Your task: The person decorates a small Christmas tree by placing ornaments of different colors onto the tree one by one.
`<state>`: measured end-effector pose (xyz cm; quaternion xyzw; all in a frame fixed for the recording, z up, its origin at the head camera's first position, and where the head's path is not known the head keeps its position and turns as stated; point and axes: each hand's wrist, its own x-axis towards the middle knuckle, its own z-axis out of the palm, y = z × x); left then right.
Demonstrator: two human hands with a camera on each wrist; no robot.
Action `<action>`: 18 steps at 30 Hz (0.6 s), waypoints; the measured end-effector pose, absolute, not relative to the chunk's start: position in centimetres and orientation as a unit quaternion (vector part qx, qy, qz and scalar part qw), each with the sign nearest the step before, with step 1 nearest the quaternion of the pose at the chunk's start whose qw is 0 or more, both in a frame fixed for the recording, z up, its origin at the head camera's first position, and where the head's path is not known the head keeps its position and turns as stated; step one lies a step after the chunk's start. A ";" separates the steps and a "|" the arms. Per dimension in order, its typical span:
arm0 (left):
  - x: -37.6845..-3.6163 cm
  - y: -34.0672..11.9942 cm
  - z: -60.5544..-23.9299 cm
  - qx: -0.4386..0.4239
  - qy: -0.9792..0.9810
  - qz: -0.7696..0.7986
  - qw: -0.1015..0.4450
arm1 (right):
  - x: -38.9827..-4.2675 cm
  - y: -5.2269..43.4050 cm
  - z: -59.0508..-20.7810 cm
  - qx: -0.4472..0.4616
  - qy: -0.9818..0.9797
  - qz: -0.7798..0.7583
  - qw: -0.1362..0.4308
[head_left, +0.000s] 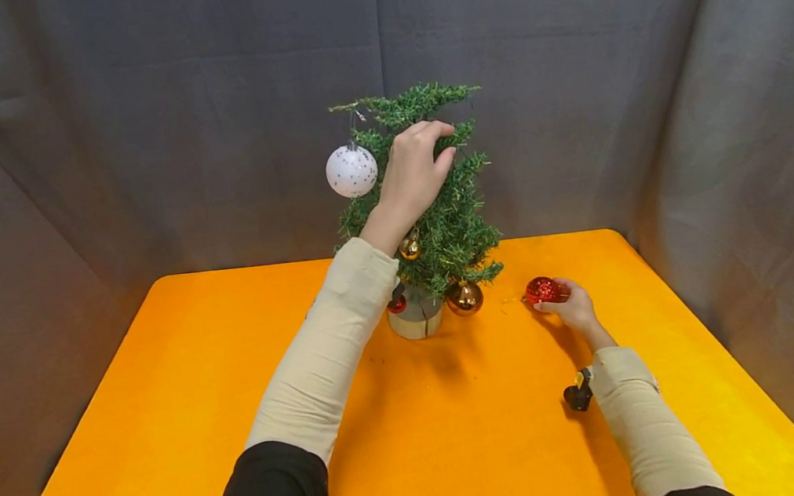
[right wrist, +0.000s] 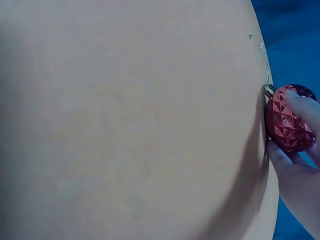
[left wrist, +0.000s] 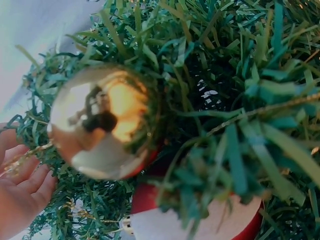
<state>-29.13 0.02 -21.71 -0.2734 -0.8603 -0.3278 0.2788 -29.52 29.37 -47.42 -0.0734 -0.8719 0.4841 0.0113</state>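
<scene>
A small artificial Christmas tree (head_left: 436, 213) stands in a pale pot (head_left: 415, 321) at the centre of the frame, on an orange counter (head_left: 169, 394). The left hand (head_left: 413, 172) reaches into the upper branches, its grip curled around a sprig near the top. Just left of it hangs a white speckled bauble (head_left: 351, 171). The right hand (head_left: 572, 310), right of centre, pinches a red faceted bauble (head_left: 542, 290) that rests on the counter just right of the tree. A gold bauble (head_left: 464, 298) hangs low on the tree.

Risks, as a judgement: a pull on the high sprig could tip the light tree, shaking off the white bauble. The red bauble, held only by fingertips, could slip and roll away.
</scene>
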 end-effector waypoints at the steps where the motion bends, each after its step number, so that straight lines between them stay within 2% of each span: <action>1: -29.1 0.0 -21.7 -0.274 -0.860 -0.328 0.278 | -29.5 29.3 -47.4 -0.073 -0.872 0.484 0.014; 18: -28.9 0.1 -21.8 -0.287 -0.851 -0.333 0.287 | -29.2 28.9 -46.6 -0.056 -0.837 0.540 0.068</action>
